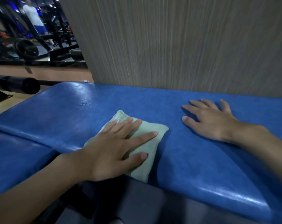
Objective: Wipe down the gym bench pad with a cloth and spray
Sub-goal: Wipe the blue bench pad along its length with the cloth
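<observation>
A blue vinyl bench pad (193,156) runs across the view from left to right. A folded pale green cloth (146,135) lies on it near the middle. My left hand (114,147) presses flat on the cloth with straight, spread fingers and covers its left part. My right hand (209,120) rests flat on the bare pad to the right, fingers spread, apart from the cloth. A few wet droplets (83,102) sit on the pad behind the cloth. No spray bottle is in view.
A grey wood-grain wall panel (177,42) stands right behind the bench. A seam (32,135) splits the pad at the left. A black padded roller (19,84) sticks out at the far left. Gym machines, weight plates and a person (33,16) are far back left.
</observation>
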`<act>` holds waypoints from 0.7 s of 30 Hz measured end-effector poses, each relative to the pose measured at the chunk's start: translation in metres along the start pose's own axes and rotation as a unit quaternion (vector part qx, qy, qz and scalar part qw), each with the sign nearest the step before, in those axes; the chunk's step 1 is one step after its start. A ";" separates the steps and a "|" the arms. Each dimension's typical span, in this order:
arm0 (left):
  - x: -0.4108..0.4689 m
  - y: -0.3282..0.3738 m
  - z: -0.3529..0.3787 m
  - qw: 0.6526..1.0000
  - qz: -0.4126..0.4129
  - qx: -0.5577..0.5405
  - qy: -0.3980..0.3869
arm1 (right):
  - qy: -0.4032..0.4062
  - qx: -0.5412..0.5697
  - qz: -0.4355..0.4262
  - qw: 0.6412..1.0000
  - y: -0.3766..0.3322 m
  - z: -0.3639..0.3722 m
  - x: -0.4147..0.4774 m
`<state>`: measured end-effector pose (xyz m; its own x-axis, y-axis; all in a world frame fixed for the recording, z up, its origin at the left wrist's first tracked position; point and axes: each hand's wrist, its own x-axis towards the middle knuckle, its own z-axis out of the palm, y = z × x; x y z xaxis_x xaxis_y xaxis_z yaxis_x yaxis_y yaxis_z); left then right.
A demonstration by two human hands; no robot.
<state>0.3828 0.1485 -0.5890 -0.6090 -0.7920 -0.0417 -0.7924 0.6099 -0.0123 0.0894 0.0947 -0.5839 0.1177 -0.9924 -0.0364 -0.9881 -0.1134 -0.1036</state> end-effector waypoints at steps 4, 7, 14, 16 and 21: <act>0.026 -0.009 -0.003 1.000 -0.015 -0.011 -0.011 | -0.002 0.046 -0.004 0.999 -0.007 -0.001 0.007; 0.069 -0.027 -0.003 0.999 -0.032 -0.012 -0.014 | -0.008 0.022 -0.005 1.000 -0.009 0.006 0.009; 0.183 -0.076 -0.009 0.998 -0.060 -0.002 -0.017 | 0.002 0.012 -0.008 1.000 -0.007 0.009 0.011; 0.204 -0.081 -0.012 0.997 -0.076 -0.013 -0.014 | 0.004 0.016 -0.008 1.000 -0.007 0.010 0.010; 0.197 -0.072 -0.015 0.996 -0.091 -0.020 -0.015 | 0.005 0.021 -0.006 1.000 -0.007 0.009 0.009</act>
<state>0.3197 -0.0520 -0.5815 -0.4547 -0.8878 -0.0717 -0.8905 0.4547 0.0172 0.0983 0.0872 -0.5921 0.1291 -0.9913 -0.0247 -0.9816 -0.1242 -0.1454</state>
